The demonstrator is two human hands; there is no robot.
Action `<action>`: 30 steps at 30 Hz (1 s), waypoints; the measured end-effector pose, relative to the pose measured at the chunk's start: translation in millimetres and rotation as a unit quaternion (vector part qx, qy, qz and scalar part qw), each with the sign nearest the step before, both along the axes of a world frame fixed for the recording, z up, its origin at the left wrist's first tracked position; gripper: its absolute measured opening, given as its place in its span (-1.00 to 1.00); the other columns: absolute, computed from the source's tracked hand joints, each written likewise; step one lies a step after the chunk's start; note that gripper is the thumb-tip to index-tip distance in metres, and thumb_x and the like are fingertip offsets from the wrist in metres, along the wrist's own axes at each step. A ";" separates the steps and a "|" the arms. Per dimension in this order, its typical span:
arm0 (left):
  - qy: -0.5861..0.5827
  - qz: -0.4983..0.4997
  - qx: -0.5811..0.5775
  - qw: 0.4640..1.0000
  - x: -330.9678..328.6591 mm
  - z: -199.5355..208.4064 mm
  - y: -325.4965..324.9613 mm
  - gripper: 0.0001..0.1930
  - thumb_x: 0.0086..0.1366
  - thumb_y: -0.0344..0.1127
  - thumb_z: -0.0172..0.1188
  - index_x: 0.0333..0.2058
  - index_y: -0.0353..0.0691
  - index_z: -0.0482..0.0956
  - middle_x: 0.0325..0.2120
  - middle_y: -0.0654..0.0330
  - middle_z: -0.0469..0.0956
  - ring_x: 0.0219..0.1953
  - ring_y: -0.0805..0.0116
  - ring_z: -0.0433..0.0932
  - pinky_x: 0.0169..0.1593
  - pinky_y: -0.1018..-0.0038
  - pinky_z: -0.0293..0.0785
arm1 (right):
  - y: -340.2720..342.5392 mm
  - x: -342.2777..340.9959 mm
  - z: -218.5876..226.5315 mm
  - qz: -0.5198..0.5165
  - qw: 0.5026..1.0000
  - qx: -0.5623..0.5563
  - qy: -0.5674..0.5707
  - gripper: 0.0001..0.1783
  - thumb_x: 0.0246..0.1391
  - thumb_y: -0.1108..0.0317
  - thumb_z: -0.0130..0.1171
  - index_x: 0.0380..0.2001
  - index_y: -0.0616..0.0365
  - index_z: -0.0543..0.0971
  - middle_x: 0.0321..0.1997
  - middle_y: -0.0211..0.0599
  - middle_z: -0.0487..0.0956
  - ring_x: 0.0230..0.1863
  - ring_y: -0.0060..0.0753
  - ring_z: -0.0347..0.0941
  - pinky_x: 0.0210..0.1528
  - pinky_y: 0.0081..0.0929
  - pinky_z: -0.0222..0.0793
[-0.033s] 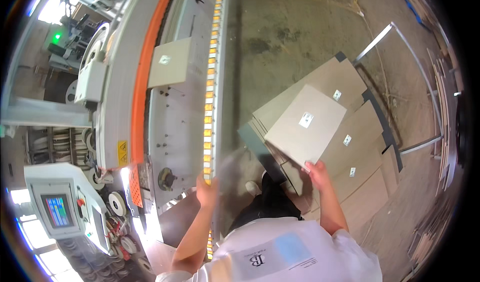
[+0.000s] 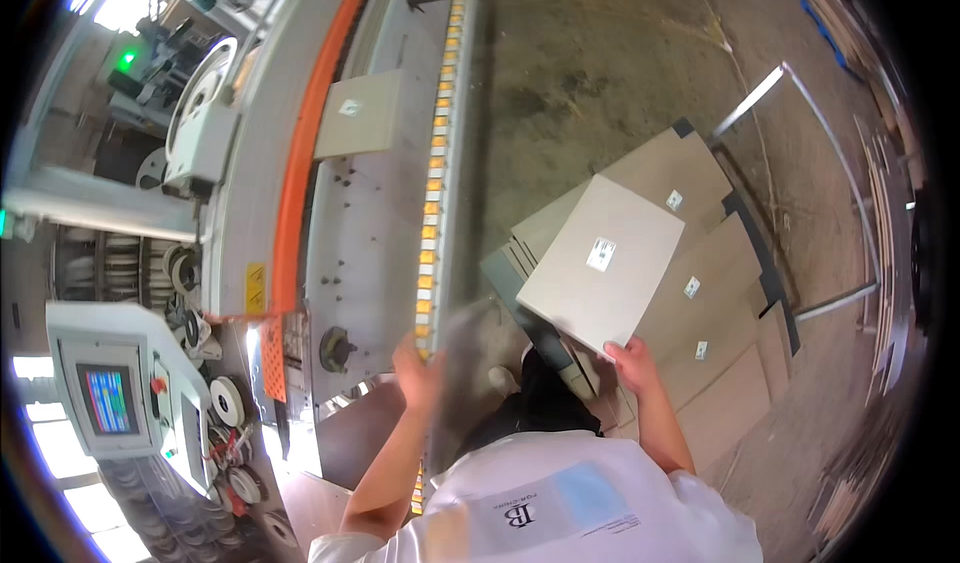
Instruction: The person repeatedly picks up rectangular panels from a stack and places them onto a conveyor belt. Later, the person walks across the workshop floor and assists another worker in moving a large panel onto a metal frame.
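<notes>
A flat beige rectangular panel point(image 2: 608, 248) with a white label is tilted over a stack of similar panels point(image 2: 725, 253). My right hand point(image 2: 633, 365) is closed on its near corner, thumb on top and the other fingers mostly hidden beneath. At the machine's side, my left hand point(image 2: 416, 371) is at the rail of yellow and white rollers point(image 2: 427, 263); motion blur smears its fingers, so its grip is unclear. Another labelled panel point(image 2: 362, 121) lies on the machine bed beside the orange strip point(image 2: 293, 223), beyond my left hand.
A control console point(image 2: 110, 388) with a lit screen stands at the left, near rolls of edging tape point(image 2: 228, 401). Dark protective pieces point(image 2: 752, 225) edge the stack at the right. Behind it is a metal frame point(image 2: 840, 143). More boards point(image 2: 885, 253) lean at the far right.
The view has shifted slightly, moving the machine to the right in the picture. The held panel has come a little nearer and left, still in my right hand. My left hand looks more blurred.
</notes>
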State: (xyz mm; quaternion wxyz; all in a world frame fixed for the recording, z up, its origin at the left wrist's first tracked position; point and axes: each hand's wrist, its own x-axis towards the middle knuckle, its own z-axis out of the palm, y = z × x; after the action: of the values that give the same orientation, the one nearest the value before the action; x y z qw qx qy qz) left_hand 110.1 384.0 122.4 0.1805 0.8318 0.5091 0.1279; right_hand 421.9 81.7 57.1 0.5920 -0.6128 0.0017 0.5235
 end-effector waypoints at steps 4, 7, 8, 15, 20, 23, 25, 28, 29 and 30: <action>-0.159 -0.013 -0.236 0.959 -6.0 44.8 -19.6 -0.39 0.39 -0.01 0.26 0.28 -0.21 0.39 0.11 0.07 0.49 0.21 0.08 0.43 0.20 0.19 0.42 | 0.5 -48.5 88.6 0.136 0.988 -0.006 -0.071 -0.42 0.06 0.30 0.42 0.13 0.32 0.57 0.00 -0.24 0.68 0.00 -0.35 0.58 0.12 -0.33 0.48; -0.250 0.055 -0.602 0.757 -17.2 93.1 -30.9 -0.43 0.45 0.03 0.20 0.27 -0.20 0.44 0.13 0.17 0.49 0.20 0.25 0.43 0.24 0.27 0.41 | 4.5 -68.5 125.4 0.250 0.963 -0.030 -0.096 -0.42 0.01 0.31 0.46 0.11 0.30 0.60 0.00 -0.25 0.69 0.02 -0.35 0.58 0.14 -0.32 0.48; -0.264 0.060 -0.617 0.739 -24.8 102.9 -39.1 -0.44 0.46 0.03 0.19 0.26 -0.20 0.46 0.13 0.20 0.51 0.20 0.29 0.43 0.24 0.30 0.40 | 7.0 -75.2 130.4 0.286 0.952 -0.034 -0.100 -0.42 -0.01 0.31 0.47 0.10 0.29 0.61 0.00 -0.25 0.69 0.03 -0.35 0.58 0.15 -0.32 0.48; -0.346 0.066 -0.484 0.801 -134.7 51.0 -90.2 -0.56 0.48 -0.19 0.14 0.25 -0.22 0.47 0.04 0.21 0.60 0.03 0.35 0.58 0.11 0.29 0.53 | 42.4 -140.9 127.2 0.386 0.916 -0.028 -0.105 -0.40 0.06 0.25 0.47 0.14 0.30 0.58 0.02 -0.19 0.69 0.05 -0.39 0.56 0.16 -0.33 0.47; -0.411 0.233 -0.472 0.744 -195.6 46.6 -105.0 -0.61 0.49 -0.18 0.14 0.19 -0.20 0.48 0.00 0.20 0.61 -0.02 0.35 0.61 -0.08 0.31 0.64 | 73.1 -181.2 106.5 0.365 0.920 0.050 -0.137 -0.76 0.21 0.28 0.38 -0.21 0.23 0.62 -0.36 -0.45 0.62 -0.36 -0.64 0.48 -0.27 -0.61 0.41; -0.499 0.266 -0.374 0.735 -240.9 -15.3 -116.1 -0.62 0.48 -0.16 0.15 0.13 -0.24 0.54 -0.05 0.14 0.63 -0.06 0.31 0.60 -0.06 0.32 0.58 | 73.9 -191.2 97.4 0.376 0.917 0.039 -0.131 -0.82 0.24 0.34 0.35 -0.24 0.22 0.62 -0.41 -0.47 0.61 -0.42 -0.68 0.45 -0.34 -0.64 0.37; -0.513 0.362 -0.387 0.676 -254.0 -6.5 -110.2 -0.60 0.47 -0.10 0.14 0.12 -0.25 0.55 -0.05 0.12 0.62 -0.07 0.30 0.59 -0.13 0.29 0.56 | 68.2 -192.2 93.4 0.388 0.904 -0.019 -0.181 -0.74 0.21 0.21 0.37 -0.40 0.17 0.65 -0.51 -0.50 0.59 -0.50 -0.67 0.43 -0.41 -0.62 0.33; -0.510 0.376 -0.358 0.686 -274.1 0.7 -106.4 -0.62 0.52 -0.08 0.10 0.18 -0.11 0.44 -0.01 0.26 0.58 -0.05 0.34 0.57 -0.13 0.25 0.49 | 55.5 -182.4 82.1 0.425 0.863 -0.086 -0.259 -0.59 0.22 0.03 0.33 -0.49 0.17 0.66 -0.58 -0.48 0.56 -0.53 -0.63 0.44 -0.44 -0.56 0.32; -0.530 0.391 -0.354 0.664 -275.8 3.5 -104.5 -0.61 0.51 0.00 0.08 0.16 -0.04 0.44 -0.01 0.31 0.56 -0.07 0.36 0.54 -0.18 0.26 0.38 | 50.7 -179.1 75.9 0.430 0.854 -0.099 -0.277 -0.55 0.23 -0.02 0.31 -0.52 0.16 0.66 -0.61 -0.48 0.55 -0.55 -0.62 0.43 -0.46 -0.55 0.31; -0.538 0.411 -0.350 0.648 -275.7 7.9 -100.2 -0.61 0.51 0.00 0.08 0.16 -0.03 0.44 0.01 0.30 0.55 -0.04 0.34 0.53 -0.18 0.23 0.37 | 47.1 -175.5 69.1 0.428 0.855 -0.100 -0.276 -0.53 0.25 -0.03 0.28 -0.52 0.16 0.65 -0.62 -0.48 0.53 -0.55 -0.62 0.43 -0.46 -0.54 0.31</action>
State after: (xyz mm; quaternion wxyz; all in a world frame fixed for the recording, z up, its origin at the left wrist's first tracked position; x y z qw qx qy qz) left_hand -165.6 283.7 130.3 0.6289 0.1976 0.6195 0.4262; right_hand 246.4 128.8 126.2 0.2215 -0.7283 -0.3713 0.5317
